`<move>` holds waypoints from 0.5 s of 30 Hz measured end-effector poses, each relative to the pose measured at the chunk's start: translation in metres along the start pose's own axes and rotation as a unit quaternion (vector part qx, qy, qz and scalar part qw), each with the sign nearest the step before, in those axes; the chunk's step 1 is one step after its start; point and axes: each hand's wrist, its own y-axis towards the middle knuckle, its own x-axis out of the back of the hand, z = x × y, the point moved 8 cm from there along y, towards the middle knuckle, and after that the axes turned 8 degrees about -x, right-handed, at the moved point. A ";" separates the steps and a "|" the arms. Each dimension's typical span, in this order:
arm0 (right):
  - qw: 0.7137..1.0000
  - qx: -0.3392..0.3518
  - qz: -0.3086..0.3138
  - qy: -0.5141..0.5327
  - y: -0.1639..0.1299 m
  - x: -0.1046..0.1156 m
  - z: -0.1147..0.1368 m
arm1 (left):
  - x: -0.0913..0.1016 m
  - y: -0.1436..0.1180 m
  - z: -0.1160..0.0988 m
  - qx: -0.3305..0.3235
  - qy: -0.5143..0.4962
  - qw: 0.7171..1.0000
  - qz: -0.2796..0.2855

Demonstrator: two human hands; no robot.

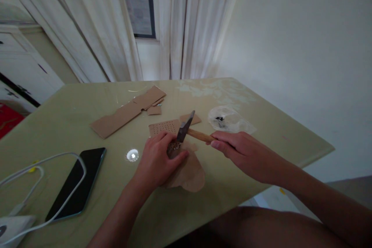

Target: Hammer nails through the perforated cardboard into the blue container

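Observation:
My right hand (236,145) is closed around the wooden handle of a hammer (200,135). Its dark metal head stands just above my left hand (158,159), near the fingertips. That hand is curled over a brown cardboard piece (190,174) with a rounded lower edge, gripping it with thumb and fingers. Between thumb and forefinger shows a small dark, speckled cluster, too unclear to name. Just beyond lies a cardboard piece with rows of small holes (164,127), partly covered by my fingers. Next to it is a small plain cardboard piece (195,119).
Long cardboard strips (128,112) lie farther back on the table (116,186). A clear plastic bag (232,120) with small dark items is to the right. At the left are a black phone (78,186), a white cable (58,155) and a white box (17,228).

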 end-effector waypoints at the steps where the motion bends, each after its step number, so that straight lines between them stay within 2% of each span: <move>1: 1.000 0.000 0.008 -0.003 0.001 -0.002 -0.001 | 0.001 0.000 0.000 -0.001 0.003 1.000 -0.003; 4: 0.999 0.005 0.033 -0.017 0.003 -0.011 -0.003 | 0.002 0.001 -0.002 -0.004 0.012 1.000 -0.007; 11: 1.000 0.002 -0.001 -0.006 0.006 -0.009 -0.005 | 0.000 0.001 -0.001 -0.006 0.013 1.000 0.007; 15: 1.000 0.001 0.020 -0.009 0.007 -0.017 -0.007 | -0.001 0.001 -0.001 -0.006 0.021 1.000 0.008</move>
